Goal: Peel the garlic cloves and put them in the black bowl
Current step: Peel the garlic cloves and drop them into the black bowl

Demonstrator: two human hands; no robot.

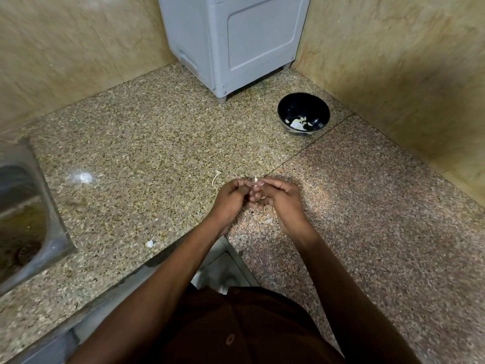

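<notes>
Here the black bowl (303, 114) serves as the landmark, and everything near the person lies on the near side of it. Nearest, a loose scrap of skin (149, 243) sits close to the tabletop (136, 158) edge, well apart from the bowl and to its left, probably dropped where it fell. A little further in, the left hand (232, 199) and right hand (279, 197) meet above the tabletop, touching each other, with the fingers of both curled in and pinching a garlic clove (255, 182) between them; only a pale tip of it shows, so how much skin remains I cannot tell. Holding it in both hands this way likely lets one steady it while the other picks at the skin. More flakes of skin (267, 218) lie directly beneath the hands. Just beyond the left hand, a thin pale stalk (215, 177) rests on the tabletop. Further still and to the right stands the bowl, apart from the hands yet seemingly within reach, holding several pale cloves (298, 123). Behind the bowl to its left stands a grey cabinet (236, 40).
</notes>
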